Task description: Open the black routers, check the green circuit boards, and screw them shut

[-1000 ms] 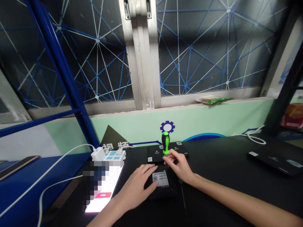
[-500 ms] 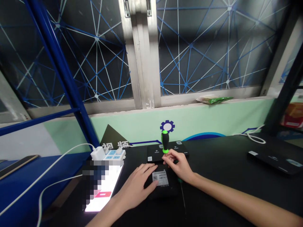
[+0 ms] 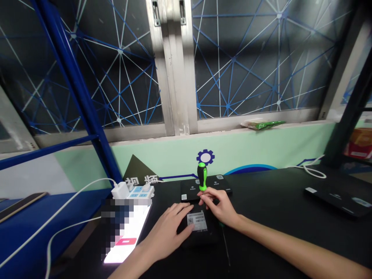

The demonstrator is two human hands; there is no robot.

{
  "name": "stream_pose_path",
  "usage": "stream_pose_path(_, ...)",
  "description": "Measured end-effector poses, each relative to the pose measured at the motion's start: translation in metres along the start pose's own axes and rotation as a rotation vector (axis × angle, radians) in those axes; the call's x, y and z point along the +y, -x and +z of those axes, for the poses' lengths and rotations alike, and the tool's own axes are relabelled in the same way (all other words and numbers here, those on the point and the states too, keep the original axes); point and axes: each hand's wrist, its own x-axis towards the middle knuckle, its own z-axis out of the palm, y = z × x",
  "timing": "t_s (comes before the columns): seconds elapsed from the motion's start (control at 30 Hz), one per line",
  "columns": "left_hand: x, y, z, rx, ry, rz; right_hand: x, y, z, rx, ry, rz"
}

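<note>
My right hand (image 3: 218, 203) pinches the shaft of a screwdriver (image 3: 202, 176) with a black and bright-green handle. The screwdriver stands upright, its tip down at the far right part of a black box-shaped device (image 3: 200, 237) with a white label (image 3: 197, 221). Spread over the left side of that device, my left hand (image 3: 176, 223) rests with fingers stretched out. Partly under my right wrist lies a second screwdriver (image 3: 225, 244) with a thin metal shaft; most of its dark green handle is hidden.
Behind my hands lie black devices (image 3: 188, 188) with printed labels. A lit phone screen (image 3: 128, 236) and a power strip (image 3: 141, 191) with white plugs are at left. Another black device (image 3: 337, 197) lies at right, a white cable (image 3: 314, 170) behind it.
The screwdriver's handle has turned, showing more green on its right side, and it leans slightly left. My left hand stays on the device.
</note>
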Motion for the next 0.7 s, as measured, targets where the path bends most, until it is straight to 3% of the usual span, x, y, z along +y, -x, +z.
stream_pose_path(0.7,-0.0019,-0.0004,0.0017,-0.008,-0.025,-0.006,0.0023,0.0011,0.0004,0.015,-0.014,-0.009)
